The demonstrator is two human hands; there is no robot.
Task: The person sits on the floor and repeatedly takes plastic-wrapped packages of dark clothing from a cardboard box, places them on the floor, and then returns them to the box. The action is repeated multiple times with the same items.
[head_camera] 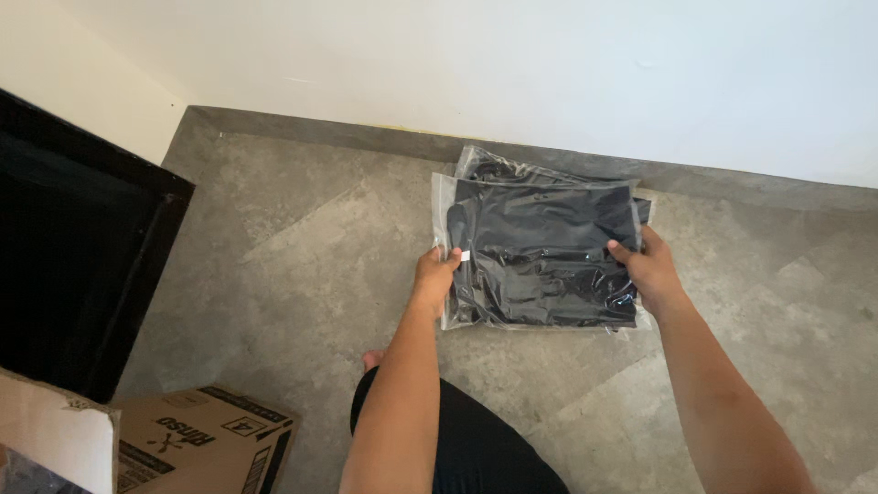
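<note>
A clear plastic bag (pixel 540 252) with a folded black garment inside lies on the grey floor (pixel 302 265), close to the white wall. It rests on top of another similar bag (pixel 494 165) whose edge shows behind it. My left hand (pixel 435 274) pinches the top bag's left edge, near a small white tab. My right hand (pixel 647 265) grips its right edge. Both arms reach forward from the bottom of the view.
A brown cardboard box (pixel 197 439) with open flaps sits at the lower left. A black-framed panel (pixel 73 265) stands along the left. The white wall (pixel 549 64) meets the floor just behind the bags. My dark-clothed knee (pixel 476 448) is below.
</note>
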